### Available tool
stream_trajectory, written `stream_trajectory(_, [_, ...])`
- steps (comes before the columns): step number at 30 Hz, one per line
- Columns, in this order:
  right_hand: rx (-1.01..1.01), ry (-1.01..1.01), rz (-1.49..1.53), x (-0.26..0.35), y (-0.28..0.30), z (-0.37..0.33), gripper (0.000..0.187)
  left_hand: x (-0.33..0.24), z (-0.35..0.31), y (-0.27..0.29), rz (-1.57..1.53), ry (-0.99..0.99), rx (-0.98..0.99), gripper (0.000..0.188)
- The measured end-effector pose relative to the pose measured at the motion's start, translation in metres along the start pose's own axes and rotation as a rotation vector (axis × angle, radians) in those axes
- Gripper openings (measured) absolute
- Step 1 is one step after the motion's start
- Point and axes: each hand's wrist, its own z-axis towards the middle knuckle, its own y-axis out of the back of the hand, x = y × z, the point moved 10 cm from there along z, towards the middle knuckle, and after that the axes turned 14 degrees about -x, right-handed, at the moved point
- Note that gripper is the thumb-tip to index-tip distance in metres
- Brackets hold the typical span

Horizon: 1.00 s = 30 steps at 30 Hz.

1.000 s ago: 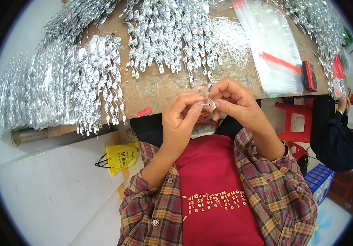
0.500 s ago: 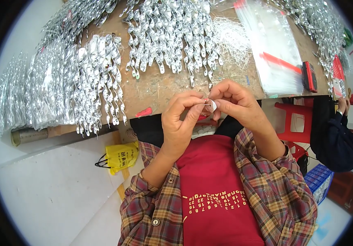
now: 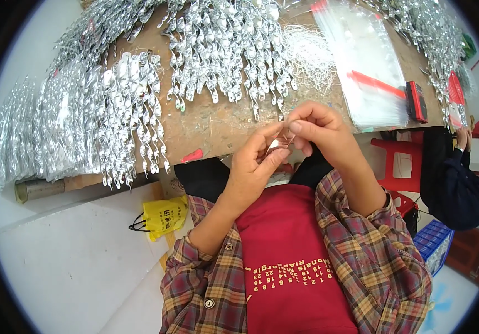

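Both my hands meet in front of my chest, just off the table's front edge. Between the fingers and thumb of my left hand is a small shiny silver piece. My right hand pinches thumb against forefinger right above it; whatever sits in that pinch is too small to make out. Beyond my hands, rows of twisted silver strips lie across the table. A tangled heap of white strings is just to their right.
More silver strips lie at left. Clear plastic bags with red edges and a red-and-black device occupy the right side. A red scrap rests on the front edge. A red stool and another person are at right.
My left hand has turned and shifted slightly down, bringing more of the shiny silver piece into sight. My right hand's pinch has moved up a little over it.
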Motion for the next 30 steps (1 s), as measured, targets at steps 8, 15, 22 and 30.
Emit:
stream_trajectory(8, [0.037,-0.179,0.301,-0.018,0.018,0.004,0.010,-0.025,0.000,0.020,0.467,-0.170,0.098,0.038])
stream_trajectory(15, [0.019,-0.311,0.433,-0.038,0.022,0.005,0.008,0.004,-0.014,0.064,0.369,0.142,0.101,0.042])
stream_trajectory(22, [0.048,-0.306,0.455,-0.043,0.016,0.007,0.008,0.027,-0.031,0.079,0.287,0.315,0.098,0.045])
stream_trajectory(30, [0.190,-0.330,0.353,-0.037,-0.015,-0.008,0.005,0.036,-0.040,0.039,0.357,0.287,0.478,0.040])
